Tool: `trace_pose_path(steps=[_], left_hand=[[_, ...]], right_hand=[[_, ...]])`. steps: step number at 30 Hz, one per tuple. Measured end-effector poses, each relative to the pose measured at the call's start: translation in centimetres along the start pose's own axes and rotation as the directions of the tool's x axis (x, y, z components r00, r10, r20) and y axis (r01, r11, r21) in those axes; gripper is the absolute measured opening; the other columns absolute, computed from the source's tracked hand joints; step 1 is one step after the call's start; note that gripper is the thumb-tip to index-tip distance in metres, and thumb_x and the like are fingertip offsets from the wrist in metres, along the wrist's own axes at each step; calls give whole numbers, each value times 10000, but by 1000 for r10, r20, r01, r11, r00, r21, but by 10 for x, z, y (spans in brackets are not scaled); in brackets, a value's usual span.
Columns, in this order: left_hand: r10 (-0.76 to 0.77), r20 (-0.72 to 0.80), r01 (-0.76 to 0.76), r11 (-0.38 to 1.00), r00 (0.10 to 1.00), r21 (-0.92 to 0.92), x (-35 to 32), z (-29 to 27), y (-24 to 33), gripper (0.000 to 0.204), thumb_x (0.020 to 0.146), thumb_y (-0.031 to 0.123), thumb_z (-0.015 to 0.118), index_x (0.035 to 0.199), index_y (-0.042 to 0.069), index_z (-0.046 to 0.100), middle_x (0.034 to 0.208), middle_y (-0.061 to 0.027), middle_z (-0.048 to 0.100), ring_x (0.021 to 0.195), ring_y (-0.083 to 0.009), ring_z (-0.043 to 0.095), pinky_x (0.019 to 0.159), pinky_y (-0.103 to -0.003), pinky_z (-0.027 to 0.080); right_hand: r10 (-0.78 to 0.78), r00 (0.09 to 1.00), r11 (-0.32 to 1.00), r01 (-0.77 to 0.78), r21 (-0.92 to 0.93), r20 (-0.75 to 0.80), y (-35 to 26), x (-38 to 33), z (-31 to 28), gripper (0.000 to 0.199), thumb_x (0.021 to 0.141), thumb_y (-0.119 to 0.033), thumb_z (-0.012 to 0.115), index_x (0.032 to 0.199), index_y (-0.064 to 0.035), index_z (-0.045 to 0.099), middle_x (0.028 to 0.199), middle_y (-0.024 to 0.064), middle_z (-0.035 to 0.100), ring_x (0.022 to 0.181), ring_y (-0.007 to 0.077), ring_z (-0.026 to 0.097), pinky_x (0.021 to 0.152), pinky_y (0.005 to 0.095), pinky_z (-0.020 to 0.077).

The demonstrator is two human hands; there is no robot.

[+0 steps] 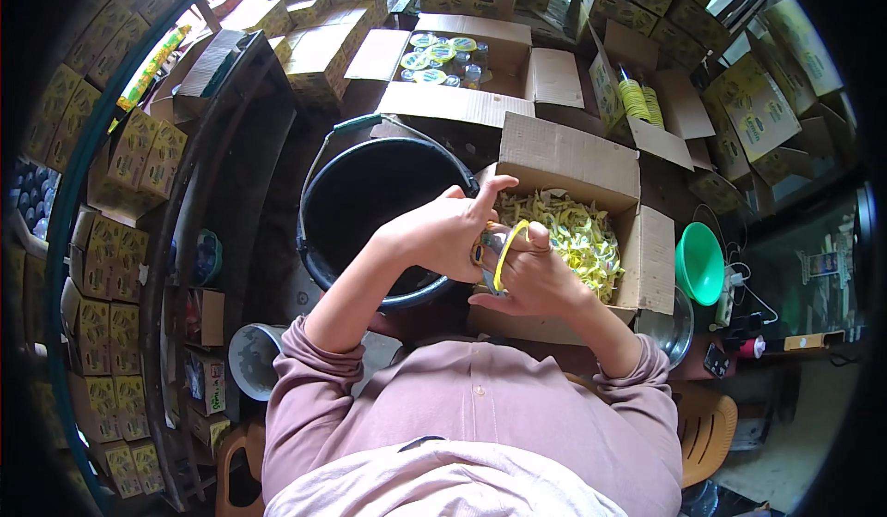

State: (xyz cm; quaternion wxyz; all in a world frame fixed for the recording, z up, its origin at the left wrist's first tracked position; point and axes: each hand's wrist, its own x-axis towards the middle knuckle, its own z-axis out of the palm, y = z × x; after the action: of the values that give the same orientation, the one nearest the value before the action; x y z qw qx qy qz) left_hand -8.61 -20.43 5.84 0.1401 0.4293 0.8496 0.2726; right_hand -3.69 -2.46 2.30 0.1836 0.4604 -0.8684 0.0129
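Note:
In front of my chest both hands meet around a small clear container with a yellow-edged round lid (pixel 510 256). My left hand (pixel 442 231) curls around its left side, with the index finger pointing out past it. From the right, my right hand (pixel 533 272) closes on the yellow-edged side. Fingers hide most of the container. Right behind my hands, an open cardboard box (pixel 570 157) holds a heap of yellow and pale green strips (pixel 577 249). A large black bucket (pixel 356 198) stands under and beside my left forearm.
At the back, an open carton (pixel 453 103) holds clear containers with yellow lids. Stacked yellow lids (pixel 634 99) fill part of another box. A green bowl (pixel 699 263) lies to the right, a grey bucket (pixel 256 362) to the left. Shelves of yellow cartons (pixel 111 337) line the left.

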Motion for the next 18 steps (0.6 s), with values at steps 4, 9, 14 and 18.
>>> trace_pose_path(steps=[4, 9, 14, 18], left_hand=[[-15, 43, 15, 1000, 999, -6, 4, 0, 2, 976, 571, 180, 705, 1308, 47, 78, 900, -151, 628, 841, -288, 593, 911, -361, 337], [-3, -67, -4, 995, 998, -103, 1, 2, -10, 1005, 557, 185, 732, 1306, 34, 79, 934, -178, 609, 951, -302, 558, 913, -365, 355], [75, -208, -117, 973, 975, -200, 0, 16, -23, 1012, 526, 205, 710, 1302, 33, 86, 1001, -208, 589, 930, -386, 533, 879, -370, 383], [66, -309, -194, 894, 949, -403, -3, 24, -25, 959, 530, 149, 740, 1281, 47, 152, 1017, -205, 582, 954, -343, 534, 892, -374, 367]], right_hand=[[70, 995, 994, -65, 85, -67, -2, -2, 3, 388, 772, -430, 544, 707, -53, 604, 770, 59, 594, 926, 165, 514, 885, 371, 209], [178, 971, 920, -107, 377, -159, 6, -11, -12, 197, 693, -221, 659, 847, -101, 629, 823, 1, 624, 920, 137, 529, 816, 331, 270], [243, 918, 859, -54, 509, -314, 9, -20, -18, 202, 633, -87, 717, 812, -155, 656, 829, -51, 644, 832, 141, 576, 746, 312, 320], [309, 868, 846, -64, 529, -389, 13, -28, -17, 133, 668, -67, 696, 789, -104, 656, 778, -11, 642, 773, 149, 584, 718, 290, 370]])
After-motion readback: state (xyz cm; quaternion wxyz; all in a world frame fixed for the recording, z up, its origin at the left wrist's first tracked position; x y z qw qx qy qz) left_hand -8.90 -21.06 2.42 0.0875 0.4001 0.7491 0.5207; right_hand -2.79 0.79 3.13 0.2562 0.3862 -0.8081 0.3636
